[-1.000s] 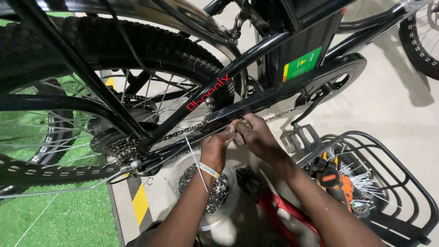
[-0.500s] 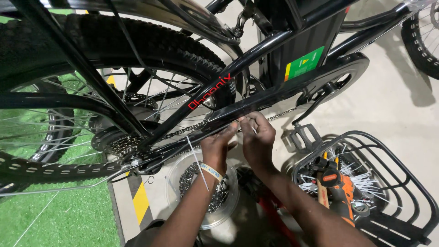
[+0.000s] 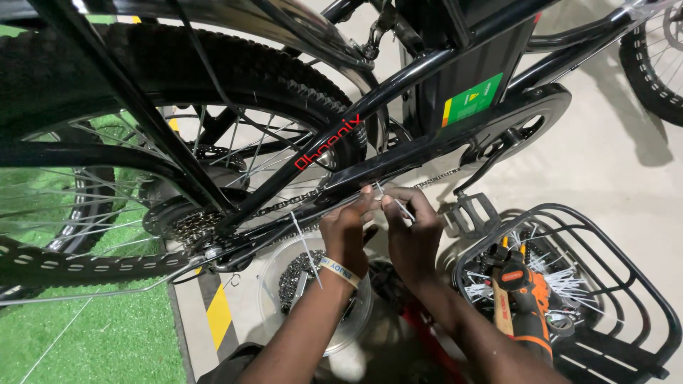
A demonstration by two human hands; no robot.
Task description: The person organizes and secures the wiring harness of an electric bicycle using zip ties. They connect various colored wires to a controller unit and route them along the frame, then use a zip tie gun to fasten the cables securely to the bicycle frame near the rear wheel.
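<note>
Both hands meet at centre frame, left hand [image 3: 346, 235] and right hand [image 3: 413, 231] pinching a thin white zip tie [image 3: 393, 202] against the black chainstay [image 3: 398, 160] to cinch it, clear chain tub [image 3: 270, 284] at 6 o'clock, wire basket [image 3: 640, 284] with orange drill [image 3: 523, 299] at 4, green-yellow rectangular sticker [image 3: 473, 102] at 1.

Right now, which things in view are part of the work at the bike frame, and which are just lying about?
In use:
left hand and right hand, pinching a white cable tie
black chainstay they work against
bike chain beside it

Lying about:
orange power tool in the black wire basket
clear bowl of chain
pedal
</note>
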